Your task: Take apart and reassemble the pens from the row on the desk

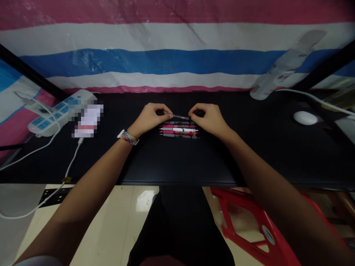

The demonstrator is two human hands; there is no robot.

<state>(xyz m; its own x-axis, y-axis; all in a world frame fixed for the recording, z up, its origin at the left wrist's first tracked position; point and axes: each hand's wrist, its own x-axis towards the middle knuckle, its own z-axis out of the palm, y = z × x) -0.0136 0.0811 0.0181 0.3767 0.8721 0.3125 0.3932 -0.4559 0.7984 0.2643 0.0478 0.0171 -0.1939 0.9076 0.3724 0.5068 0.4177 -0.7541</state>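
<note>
Between my two hands a dark, clear-barrelled pen (181, 117) lies crosswise. The thumb and fingers of my left hand (154, 115) pinch its left end. My right hand (208, 117) pinches the right end the same way. Just below it, on the black table (177, 162), several pens lie side by side in a row: a dark one (180, 122), pink-red ones, a white one (181, 129) and a grey-and-clear one (179, 135) nearest me. A colourful woven band circles my left wrist.
At the left are a white power strip (47, 123), a blurred-out phone (88, 120) and its white cable (72, 160). A clear bottle-like cylinder (277, 75) and a white mouse (305, 118) stand at the right. A red plastic stool (249, 218) is below the table edge.
</note>
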